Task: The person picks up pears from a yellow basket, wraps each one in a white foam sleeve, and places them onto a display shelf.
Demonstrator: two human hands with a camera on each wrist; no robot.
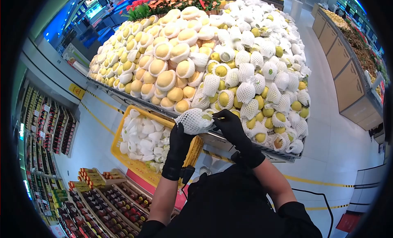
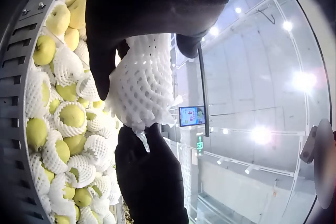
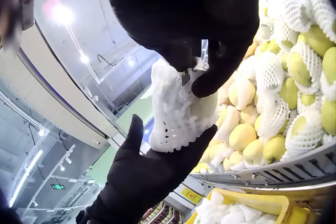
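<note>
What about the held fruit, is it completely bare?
No, a white foam net covers most of the held fruit between the left grip and right grip.

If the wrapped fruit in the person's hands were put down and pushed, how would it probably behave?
The wrapped fruit would probably roll unevenly, since it looks rounded but its foam net ends in a ragged edge. The net would likely squash softly, being a mesh full of holes.

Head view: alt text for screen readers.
Black-gloved hands hold a foam-netted fruit before a large heap of yellow and green fruit, much of it netted. Lower left, a yellow crate holds white items.
</note>
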